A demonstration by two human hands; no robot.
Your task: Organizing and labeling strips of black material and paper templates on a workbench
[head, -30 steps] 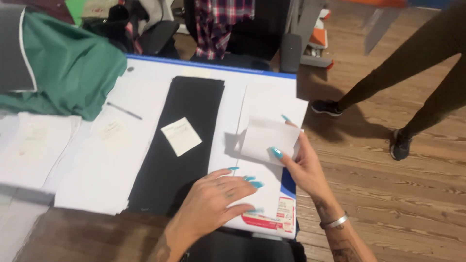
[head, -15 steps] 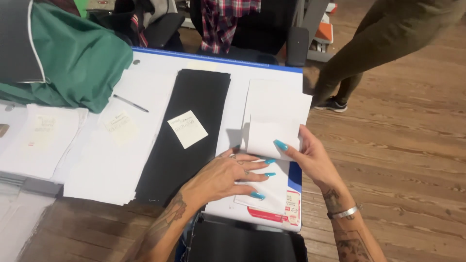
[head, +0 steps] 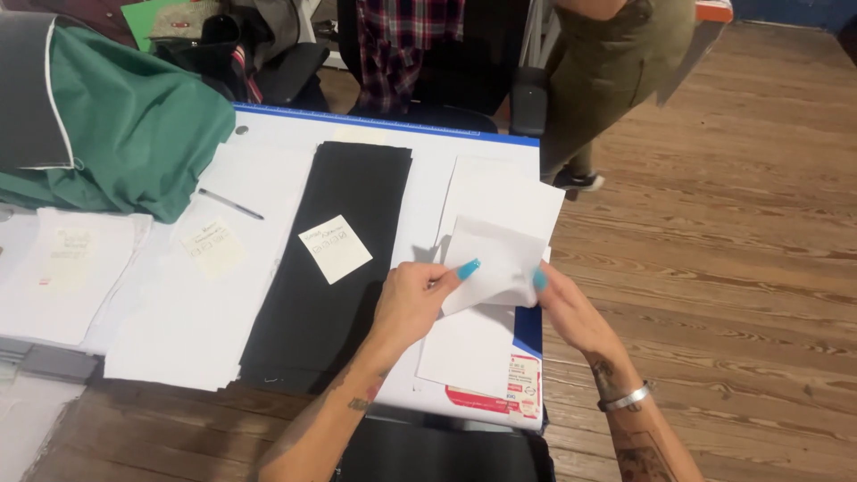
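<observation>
A black fabric panel (head: 335, 259) lies along the middle of the white table (head: 428, 147), with a yellow sticky note (head: 335, 249) on it. Left of the panel are a pen (head: 230, 203), another pale note (head: 212, 246), and white fabric stacks (head: 67, 272). Green cloth (head: 125, 125) is heaped beyond them.

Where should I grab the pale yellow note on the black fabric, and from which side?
Take the pale yellow note by its near right corner, coming in from the right. It lies flat and turned on the black fabric, so a corner probably lifts more easily than an edge. That corner points toward the left hand, which pinches the folded white sheet together with the right hand.
</observation>
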